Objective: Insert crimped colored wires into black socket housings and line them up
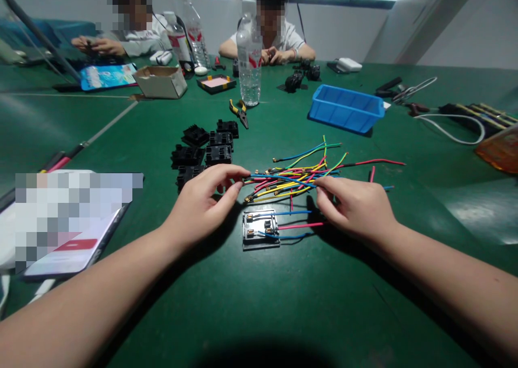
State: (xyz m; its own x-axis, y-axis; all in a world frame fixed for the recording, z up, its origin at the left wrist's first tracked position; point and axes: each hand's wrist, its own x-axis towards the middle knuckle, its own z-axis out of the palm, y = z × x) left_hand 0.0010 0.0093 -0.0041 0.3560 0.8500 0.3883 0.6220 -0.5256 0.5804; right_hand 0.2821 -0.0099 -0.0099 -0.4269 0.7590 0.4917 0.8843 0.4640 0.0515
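A loose bundle of coloured wires lies on the green table in front of me. My left hand pinches the left end of one wire from the bundle. My right hand has its fingers closed on the wires at the bundle's right side. Just below, between both hands, a small grey connector block lies flat with blue and red wires plugged in. Several black plastic connector housings sit behind my left hand.
A phone lies at the left. A blue bin, a water bottle, pliers and a cardboard box stand farther back. Two people sit working across the table. Cables and tools lie at the far right.
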